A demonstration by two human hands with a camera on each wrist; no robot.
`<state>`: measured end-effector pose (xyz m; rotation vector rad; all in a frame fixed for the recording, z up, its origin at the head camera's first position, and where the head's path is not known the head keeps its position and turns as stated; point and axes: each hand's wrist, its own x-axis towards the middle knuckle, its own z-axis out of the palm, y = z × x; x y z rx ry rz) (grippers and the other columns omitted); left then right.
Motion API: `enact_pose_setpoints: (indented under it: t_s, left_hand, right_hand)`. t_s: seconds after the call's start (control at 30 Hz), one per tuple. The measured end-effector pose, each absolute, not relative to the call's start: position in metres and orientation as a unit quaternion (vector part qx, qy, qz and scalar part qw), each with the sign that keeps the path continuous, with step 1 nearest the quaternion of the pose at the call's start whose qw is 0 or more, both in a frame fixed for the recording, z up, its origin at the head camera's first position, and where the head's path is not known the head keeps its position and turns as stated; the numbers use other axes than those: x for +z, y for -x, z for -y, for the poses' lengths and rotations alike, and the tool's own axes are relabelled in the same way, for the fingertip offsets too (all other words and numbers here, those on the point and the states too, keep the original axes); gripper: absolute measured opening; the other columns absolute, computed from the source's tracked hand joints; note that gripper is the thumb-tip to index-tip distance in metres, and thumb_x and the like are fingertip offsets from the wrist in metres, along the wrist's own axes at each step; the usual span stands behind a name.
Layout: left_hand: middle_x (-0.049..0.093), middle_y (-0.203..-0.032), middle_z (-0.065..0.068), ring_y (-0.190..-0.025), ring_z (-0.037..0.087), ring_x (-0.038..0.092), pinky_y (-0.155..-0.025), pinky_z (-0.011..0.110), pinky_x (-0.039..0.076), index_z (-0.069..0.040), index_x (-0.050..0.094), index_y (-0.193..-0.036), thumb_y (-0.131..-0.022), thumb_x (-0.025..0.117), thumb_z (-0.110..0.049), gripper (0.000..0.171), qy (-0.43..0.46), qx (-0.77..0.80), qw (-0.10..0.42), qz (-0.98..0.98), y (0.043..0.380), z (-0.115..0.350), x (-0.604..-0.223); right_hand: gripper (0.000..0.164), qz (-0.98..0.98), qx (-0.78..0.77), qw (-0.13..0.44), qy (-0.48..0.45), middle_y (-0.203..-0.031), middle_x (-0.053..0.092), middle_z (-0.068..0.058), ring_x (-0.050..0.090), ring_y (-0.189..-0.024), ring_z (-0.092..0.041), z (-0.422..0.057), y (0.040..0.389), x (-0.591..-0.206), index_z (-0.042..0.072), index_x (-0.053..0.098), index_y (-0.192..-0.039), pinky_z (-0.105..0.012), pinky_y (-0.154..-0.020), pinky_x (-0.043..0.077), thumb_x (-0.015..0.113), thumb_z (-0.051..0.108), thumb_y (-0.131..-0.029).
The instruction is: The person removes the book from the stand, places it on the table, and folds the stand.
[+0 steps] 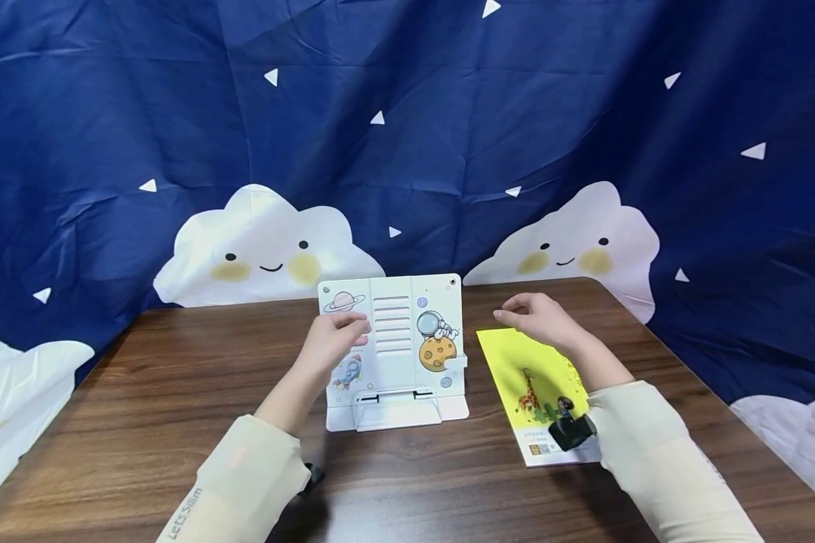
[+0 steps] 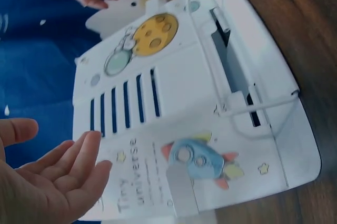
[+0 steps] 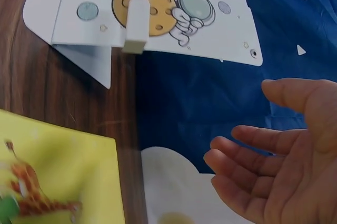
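Observation:
A white book stand (image 1: 394,369) printed with planets, a rocket and an astronaut is propped up on the table. Its front ledge has a clear wire-like holder (image 2: 247,111), and page clips (image 3: 138,24) sit at the sides. My left hand (image 1: 336,341) hovers before the stand's left half, fingers loosely bent and apart from the thumb, holding nothing. To the right, my right hand (image 1: 539,320) is raised over the far end of a yellow book (image 1: 516,377) with a giraffe on its cover. In the right wrist view its palm is bare, fingers relaxed.
The brown wooden table (image 1: 231,377) carries the stand and the book, which lies flat to the stand's right. Behind the table hangs a dark blue curtain (image 1: 407,151) with white clouds and triangles. A dark wrist camera (image 1: 572,432) overlaps the book's lower part in the head view.

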<state>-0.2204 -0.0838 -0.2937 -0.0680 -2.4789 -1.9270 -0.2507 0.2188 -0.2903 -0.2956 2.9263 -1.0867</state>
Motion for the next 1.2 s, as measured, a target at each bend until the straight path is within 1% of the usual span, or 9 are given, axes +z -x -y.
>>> enact_pose_setpoints:
  t_s: [0.13,0.3,0.4,0.53,0.63,0.83,1.03,1.1,1.2]
  left_hand:
    - [0.054,-0.106,0.018,-0.091,0.031,0.056,-0.087,0.042,0.037,0.007,0.055,-0.107,-0.083,0.051,-0.011,0.031,0.003,-0.628,0.012,0.778,0.218,0.094,-0.292]
    - [0.054,-0.106,0.016,-0.092,0.027,0.056,-0.083,0.041,0.039,0.003,0.054,-0.11,-0.085,0.049,-0.013,0.03,-0.004,-0.641,0.027,0.767,0.22,0.107,-0.302]
    - [0.059,-0.102,0.009,-0.088,0.02,0.058,-0.078,0.042,0.042,-0.007,0.056,-0.11,-0.084,0.054,-0.028,0.034,-0.007,-0.647,0.049,0.761,0.252,0.126,-0.346]
    - [0.062,-0.096,0.001,-0.082,0.016,0.06,-0.073,0.043,0.046,-0.018,0.059,-0.106,-0.073,0.061,-0.048,0.045,-0.022,-0.66,0.094,0.745,0.312,0.154,-0.424]
    - [0.061,-0.094,0.001,-0.079,0.018,0.061,-0.071,0.04,0.047,-0.018,0.061,-0.102,-0.068,0.066,-0.049,0.046,-0.039,-0.674,0.124,0.727,0.327,0.163,-0.449]
    - [0.062,-0.094,0.002,-0.081,0.017,0.06,-0.073,0.036,0.047,-0.013,0.058,-0.105,-0.072,0.064,-0.044,0.045,-0.067,-0.693,0.126,0.707,0.307,0.169,-0.436]
    - [0.06,-0.099,0.014,-0.088,0.024,0.058,-0.082,0.041,0.042,0.001,0.053,-0.108,-0.083,0.057,-0.021,0.034,-0.092,-0.706,0.096,0.695,0.249,0.153,-0.368]
    - [0.059,-0.1,0.016,-0.088,0.026,0.058,-0.081,0.041,0.042,0.003,0.052,-0.109,-0.083,0.056,-0.017,0.033,-0.093,-0.705,0.097,0.696,0.245,0.151,-0.365]
    - [0.059,-0.1,0.01,-0.086,0.021,0.059,-0.076,0.037,0.046,-0.001,0.054,-0.109,-0.08,0.06,-0.025,0.038,-0.103,-0.696,0.101,0.703,0.263,0.157,-0.39]
  right_hand:
    - [0.04,-0.923,-0.374,0.003,0.09,-0.096,0.057,-0.017,0.053,-0.084,-0.026,-0.213,0.251,-0.298,-0.005,0.054,-0.104,-0.033,-0.067,0.044,0.054,0.029,-0.084]
    - [0.037,-0.906,-0.413,-0.005,0.089,-0.097,0.057,-0.018,0.055,-0.081,-0.026,-0.205,0.252,-0.308,-0.006,0.054,-0.104,-0.034,-0.068,0.045,0.053,0.026,-0.085]
    - [0.036,-0.892,-0.442,-0.012,0.096,-0.1,0.056,-0.019,0.056,-0.082,-0.026,-0.2,0.253,-0.312,-0.006,0.054,-0.105,-0.038,-0.071,0.045,0.053,0.024,-0.086]
    - [0.035,-0.874,-0.475,-0.016,0.099,-0.102,0.056,-0.018,0.055,-0.086,-0.029,-0.196,0.254,-0.318,-0.005,0.054,-0.105,-0.038,-0.074,0.044,0.052,0.025,-0.086]
    - [0.035,-0.862,-0.497,-0.019,0.1,-0.101,0.056,-0.017,0.054,-0.09,-0.031,-0.193,0.255,-0.323,-0.005,0.054,-0.106,-0.037,-0.075,0.043,0.052,0.025,-0.087]
    - [0.038,-0.833,-0.546,-0.006,0.088,-0.104,0.054,-0.021,0.053,-0.094,-0.03,-0.187,0.256,-0.332,-0.006,0.051,-0.108,-0.04,-0.08,0.042,0.05,0.026,-0.088]
    - [0.039,-0.812,-0.58,0.012,0.056,-0.102,0.055,-0.021,0.051,-0.096,-0.034,-0.182,0.26,-0.341,-0.006,0.049,-0.11,-0.042,-0.082,0.041,0.049,0.026,-0.089]
    - [0.04,-0.805,-0.591,0.016,0.049,-0.102,0.054,-0.022,0.051,-0.096,-0.034,-0.18,0.261,-0.343,-0.008,0.048,-0.111,-0.044,-0.084,0.039,0.048,0.025,-0.089]
    - [0.039,-0.793,-0.607,0.018,0.042,-0.102,0.054,-0.023,0.051,-0.095,-0.034,-0.178,0.262,-0.347,-0.009,0.047,-0.111,-0.044,-0.083,0.04,0.048,0.023,-0.089]
